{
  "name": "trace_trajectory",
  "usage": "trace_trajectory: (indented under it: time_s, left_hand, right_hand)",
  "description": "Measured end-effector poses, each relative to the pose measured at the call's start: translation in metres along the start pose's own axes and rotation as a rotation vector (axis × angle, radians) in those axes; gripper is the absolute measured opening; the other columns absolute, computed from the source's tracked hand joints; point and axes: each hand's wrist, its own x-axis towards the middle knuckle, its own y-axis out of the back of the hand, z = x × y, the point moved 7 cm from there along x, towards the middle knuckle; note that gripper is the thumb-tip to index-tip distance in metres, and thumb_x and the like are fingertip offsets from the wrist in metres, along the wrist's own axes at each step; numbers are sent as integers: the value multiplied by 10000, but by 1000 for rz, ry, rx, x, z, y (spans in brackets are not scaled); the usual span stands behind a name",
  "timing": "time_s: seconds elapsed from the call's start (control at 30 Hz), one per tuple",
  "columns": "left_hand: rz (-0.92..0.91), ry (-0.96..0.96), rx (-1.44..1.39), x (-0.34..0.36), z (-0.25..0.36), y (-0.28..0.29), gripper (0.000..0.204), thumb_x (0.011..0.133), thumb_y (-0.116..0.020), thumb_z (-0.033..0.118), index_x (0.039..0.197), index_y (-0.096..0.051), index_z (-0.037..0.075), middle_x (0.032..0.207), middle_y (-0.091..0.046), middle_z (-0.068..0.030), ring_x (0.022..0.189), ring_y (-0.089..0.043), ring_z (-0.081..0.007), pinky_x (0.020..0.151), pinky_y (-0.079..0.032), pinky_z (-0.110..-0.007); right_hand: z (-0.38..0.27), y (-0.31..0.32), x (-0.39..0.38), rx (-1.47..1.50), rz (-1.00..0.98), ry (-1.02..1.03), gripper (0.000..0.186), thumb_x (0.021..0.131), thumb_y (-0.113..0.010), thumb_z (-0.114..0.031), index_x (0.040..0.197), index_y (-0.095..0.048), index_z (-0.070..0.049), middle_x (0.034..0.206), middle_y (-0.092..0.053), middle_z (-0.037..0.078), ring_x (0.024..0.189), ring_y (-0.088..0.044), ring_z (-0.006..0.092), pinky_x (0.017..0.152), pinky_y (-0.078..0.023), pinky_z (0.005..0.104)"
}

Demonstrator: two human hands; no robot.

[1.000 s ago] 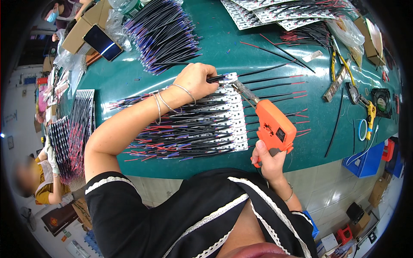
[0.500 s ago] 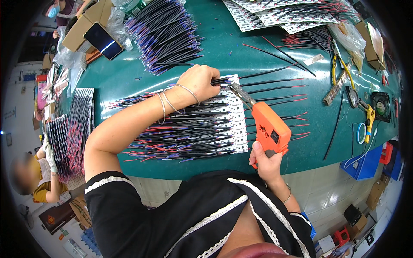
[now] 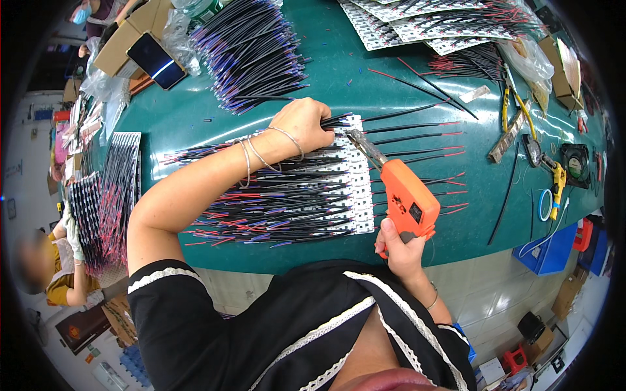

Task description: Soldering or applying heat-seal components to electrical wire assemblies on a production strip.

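My right hand grips an orange soldering gun by its handle, fingers wrapped around it. The gun's metal tip points up and left and rests at the white circuit board panel, close to its upper right edge. Beside that tip, my left hand is closed in a pinch on a black wire lying over the panel. Many black wires with red and blue ends lie in rows across the panel. Some stick out past its right edge. My left forearm covers part of the rows.
A thick bundle of wires and a phone lie at the back left. More wired panels are stacked at the back right. Yellow-handled pliers, a fan and a blue bin are rightward. Another person works at left.
The soldering gun and my right hand have shifted slightly downward, with the tip still at the panel's upper right. My left hand keeps its place.
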Motion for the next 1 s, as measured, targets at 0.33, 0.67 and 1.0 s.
trace_trajectory:
  time_s: [0.33,0.67,1.0]
  left_hand:
    - [9,16,19,-1,1,0,247,608,-614,200,681,-589,-35,570,-538,-200,533,-541,-318,549,-427,-366]
    - [25,0,48,-2,6,1,251,611,-601,192,707,-586,-39,584,-534,-214,560,-539,-346,567,-430,-383]
    - [16,-2,82,-1,7,0,292,614,-596,205,777,-602,-37,619,-555,-215,595,-559,-340,604,-444,-377]
  right_hand:
    - [0,-4,1,-86,0,17,123,816,-528,-78,869,-454,3,569,-481,25,413,-451,83,390,-397,219]
    - [6,-5,0,-262,66,22,249,755,-619,-98,925,-474,11,687,-555,35,570,-511,101,545,-406,213]
    - [-3,3,-6,24,106,-2,161,824,-509,-93,908,-438,25,511,-462,31,392,-448,103,381,-384,231]
